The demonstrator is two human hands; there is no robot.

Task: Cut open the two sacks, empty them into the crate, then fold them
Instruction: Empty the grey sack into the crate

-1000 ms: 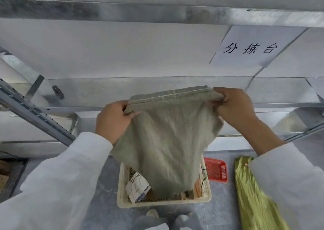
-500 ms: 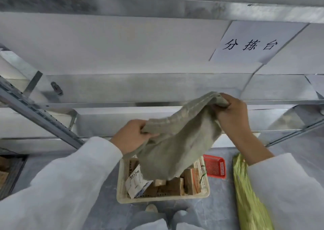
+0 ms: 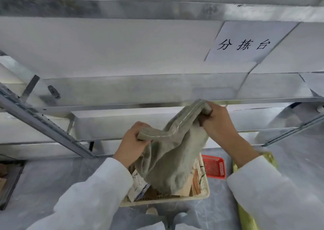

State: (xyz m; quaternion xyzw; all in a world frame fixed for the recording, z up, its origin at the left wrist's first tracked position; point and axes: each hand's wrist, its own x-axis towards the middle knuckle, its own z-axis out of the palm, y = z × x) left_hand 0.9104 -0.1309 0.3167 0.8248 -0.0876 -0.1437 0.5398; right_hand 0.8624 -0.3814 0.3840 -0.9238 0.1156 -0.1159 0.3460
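Metal shelving stands behind a crate (image 3: pixel 205 193) on the floor. Left hand (image 3: pixel 130 144) and right hand (image 3: pixel 216 120) each grip the seamed edge of a limp sack (image 3: pixel 172 157) (soft, light, probably empty) hanging over it.

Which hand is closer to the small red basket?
The right. The right hand holds the grey sack almost above the red basket; the left hand grips its other end, across the crate.
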